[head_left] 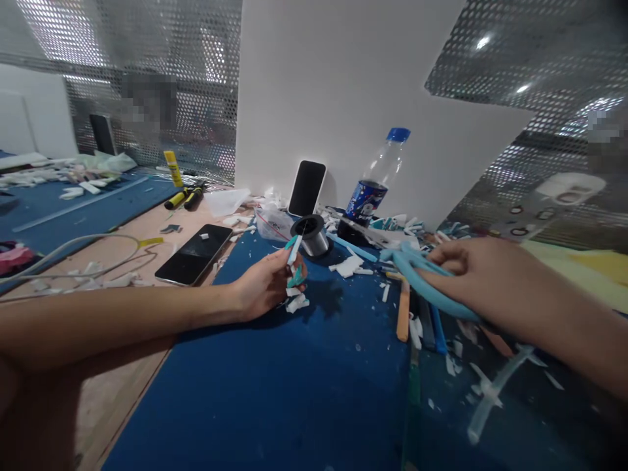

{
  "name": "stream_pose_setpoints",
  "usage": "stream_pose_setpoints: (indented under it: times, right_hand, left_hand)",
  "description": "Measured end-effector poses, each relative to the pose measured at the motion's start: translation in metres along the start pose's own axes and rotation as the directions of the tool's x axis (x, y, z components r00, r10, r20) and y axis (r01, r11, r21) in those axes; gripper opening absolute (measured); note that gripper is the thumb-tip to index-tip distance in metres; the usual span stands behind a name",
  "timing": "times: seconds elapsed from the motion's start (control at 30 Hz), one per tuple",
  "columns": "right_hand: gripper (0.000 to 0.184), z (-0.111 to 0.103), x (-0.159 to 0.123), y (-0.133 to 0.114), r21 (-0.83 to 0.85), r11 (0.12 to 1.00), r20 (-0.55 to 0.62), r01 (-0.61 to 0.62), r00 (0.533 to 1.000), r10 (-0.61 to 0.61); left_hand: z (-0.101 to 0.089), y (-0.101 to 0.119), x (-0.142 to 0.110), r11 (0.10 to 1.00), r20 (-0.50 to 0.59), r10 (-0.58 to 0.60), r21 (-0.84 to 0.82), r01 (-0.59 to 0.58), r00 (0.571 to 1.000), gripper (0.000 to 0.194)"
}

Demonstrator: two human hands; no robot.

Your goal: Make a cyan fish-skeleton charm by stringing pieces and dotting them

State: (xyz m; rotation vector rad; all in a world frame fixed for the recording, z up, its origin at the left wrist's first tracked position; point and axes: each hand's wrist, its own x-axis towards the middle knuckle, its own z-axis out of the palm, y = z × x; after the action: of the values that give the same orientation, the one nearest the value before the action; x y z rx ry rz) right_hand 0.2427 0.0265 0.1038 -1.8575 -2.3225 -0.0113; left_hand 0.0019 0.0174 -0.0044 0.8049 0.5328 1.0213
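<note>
My left hand rests above the blue mat, fingers closed round a small white and teal piece, perhaps foam or paper. White scraps lie just below those fingers. On the right, my right hand is closed on the light blue handles of a pair of scissors. The scissors lie low over the mat, pointing left and away from me, slightly blurred. Between the hands, towards the back, stands a spool of thin wire or thread.
A bottle of dark drink and a propped phone stand at the back. Another phone lies at left. An orange stick, a glue stick and scraps litter the right. A white board rises behind.
</note>
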Motion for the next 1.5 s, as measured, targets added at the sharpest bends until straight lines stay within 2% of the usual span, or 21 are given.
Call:
stream_pose_setpoints:
  times: [0.03, 0.1, 0.13, 0.2, 0.3, 0.37, 0.5, 0.63, 0.7, 0.87, 1.07, 1.17, 1.3, 1.37, 1.5]
  right_hand:
    - [0.030, -0.001, -0.001, -0.001, 0.007, 0.994, -0.006, -0.110, 0.994, 0.110]
    - [0.029, -0.002, -0.001, -0.005, 0.075, 0.976, -0.050, -0.207, 0.976, 0.211]
    - [0.031, -0.001, -0.002, -0.006, 0.133, 0.973, -0.084, -0.188, 0.976, 0.200]
    - [0.036, 0.005, -0.002, -0.009, 0.250, 0.966, -0.132, -0.064, 0.986, 0.099]
    - [0.041, 0.019, -0.003, -0.015, 0.324, 0.937, -0.110, 0.130, 0.989, -0.099]
    - [0.034, 0.029, -0.005, -0.020, 0.312, 0.933, -0.079, 0.180, 0.983, -0.163]
    - [0.026, 0.042, -0.008, -0.030, 0.220, 0.957, -0.049, 0.189, 0.982, -0.183]
    - [0.028, 0.050, -0.010, -0.033, 0.199, 0.960, 0.032, 0.199, 0.977, -0.209]
    - [0.030, 0.052, -0.010, -0.031, 0.188, 0.965, 0.034, 0.182, 0.981, -0.192]
    - [0.034, 0.055, -0.006, -0.025, 0.128, 0.974, -0.103, 0.186, 0.979, -0.174]
    - [0.029, 0.059, -0.009, -0.029, 0.135, 0.969, 0.015, 0.208, 0.977, -0.212]
    - [0.028, 0.062, -0.011, -0.030, 0.131, 0.964, 0.006, 0.231, 0.972, -0.233]
    - [0.029, 0.064, -0.012, -0.032, 0.111, 0.956, -0.033, 0.272, 0.962, -0.270]
    - [0.026, 0.064, -0.014, -0.033, 0.105, 0.957, -0.040, 0.272, 0.962, -0.269]
    - [0.023, 0.063, -0.018, -0.037, 0.126, 0.964, -0.104, 0.233, 0.970, -0.221]
  left_hand:
    - [0.000, 0.000, 0.000, 1.000, 0.006, 0.001, -0.006, -0.001, 1.000, 0.025]
    - [-0.001, 0.001, 0.001, 1.000, 0.011, -0.005, -0.012, 0.005, 1.000, 0.025]
    - [-0.002, 0.001, 0.001, 1.000, 0.010, -0.016, -0.020, 0.016, 1.000, 0.025]
    - [-0.003, 0.001, 0.001, 0.998, -0.006, -0.047, -0.046, 0.046, 0.999, 0.021]
    - [-0.005, 0.002, 0.001, 0.992, -0.046, -0.090, -0.096, 0.085, 0.995, 0.013]
    - [-0.005, 0.004, 0.002, 0.987, -0.068, -0.113, -0.123, 0.104, 0.991, 0.008]
    - [0.000, 0.008, 0.001, 0.976, -0.098, -0.164, -0.162, 0.146, 0.982, 0.004]
    - [0.000, 0.009, 0.001, 0.956, -0.107, -0.231, -0.209, 0.206, 0.967, 0.015]
    - [-0.004, 0.009, 0.002, 0.936, -0.074, -0.273, -0.249, 0.247, 0.959, 0.016]
    - [-0.011, 0.009, 0.004, 0.895, 0.064, -0.299, -0.326, 0.303, 0.952, 0.011]
    - [-0.010, 0.009, 0.004, 0.895, 0.167, -0.301, -0.290, 0.338, 0.939, 0.024]
    - [-0.009, 0.009, 0.003, 0.897, 0.131, -0.326, -0.270, 0.350, 0.936, 0.028]
    - [-0.009, 0.010, 0.002, 0.879, 0.051, -0.407, -0.251, 0.406, 0.912, 0.035]
    - [-0.009, 0.011, 0.002, 0.876, 0.068, -0.401, -0.265, 0.404, 0.914, 0.034]
    - [-0.009, 0.011, 0.002, 0.888, 0.080, -0.278, -0.358, 0.288, 0.957, 0.024]
